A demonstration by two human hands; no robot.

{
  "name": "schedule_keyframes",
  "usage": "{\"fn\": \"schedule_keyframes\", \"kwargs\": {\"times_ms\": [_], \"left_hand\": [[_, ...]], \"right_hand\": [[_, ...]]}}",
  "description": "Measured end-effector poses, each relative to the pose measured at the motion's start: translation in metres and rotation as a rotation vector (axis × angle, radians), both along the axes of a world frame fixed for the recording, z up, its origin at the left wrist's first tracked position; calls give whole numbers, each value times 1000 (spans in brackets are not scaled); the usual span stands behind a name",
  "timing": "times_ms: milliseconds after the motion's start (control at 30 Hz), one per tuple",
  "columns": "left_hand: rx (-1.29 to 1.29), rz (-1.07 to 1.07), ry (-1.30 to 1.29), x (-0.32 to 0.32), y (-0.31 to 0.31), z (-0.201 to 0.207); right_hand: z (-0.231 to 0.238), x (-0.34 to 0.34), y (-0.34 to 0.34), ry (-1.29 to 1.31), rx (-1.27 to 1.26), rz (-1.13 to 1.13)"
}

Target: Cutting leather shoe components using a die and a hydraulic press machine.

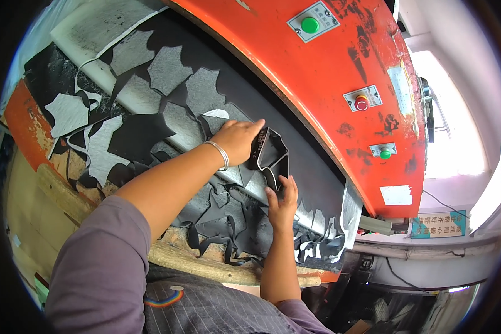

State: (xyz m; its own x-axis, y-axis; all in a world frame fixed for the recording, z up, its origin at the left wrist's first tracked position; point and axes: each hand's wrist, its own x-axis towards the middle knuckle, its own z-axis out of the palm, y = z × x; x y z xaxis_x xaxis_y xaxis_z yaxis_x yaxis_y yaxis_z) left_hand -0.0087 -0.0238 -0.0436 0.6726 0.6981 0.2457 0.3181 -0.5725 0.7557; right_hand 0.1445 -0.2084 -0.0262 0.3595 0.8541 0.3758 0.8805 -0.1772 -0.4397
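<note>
A dark metal cutting die (258,151), an open frame with thin upright walls, rests on a black leather-like sheet (312,167). My left hand (239,140) grips its left wall, the thumb and fingers closed over the upper rim. At the die's near end, my right hand (284,205) pinches the curved wall between thumb and fingers. Star-like cut pieces with grey backs (170,69) lie to the left of the die on the sheet. What lies under my left palm is hidden.
An orange machine beam (328,72) with green buttons (310,25) and a red knob (361,102) runs along the far right. Scraps and curled offcuts (222,214) cover the near side, by a worn wooden rail (206,267). A white slab (89,33) shows at upper left.
</note>
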Motion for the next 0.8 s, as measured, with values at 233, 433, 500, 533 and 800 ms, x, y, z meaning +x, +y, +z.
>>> {"fn": "schedule_keyframes", "kwargs": {"times_ms": [233,433,500,533,800], "left_hand": [[-43,-48,-93,-1,3,-3],[65,15,-96,-3,3,-4],[5,38,-177,-3,1,-4],[-54,64,-251,-5,0,-5],[-22,44,-179,-11,-2,-6]], "right_hand": [[1,-33,20,-70,-1,-52],[-1,-59,38,-150,3,-127],[-3,-59,42,-163,36,-156],[-2,-62,46,-162,34,-154],[7,-44,36,56,-34,-30]]}}
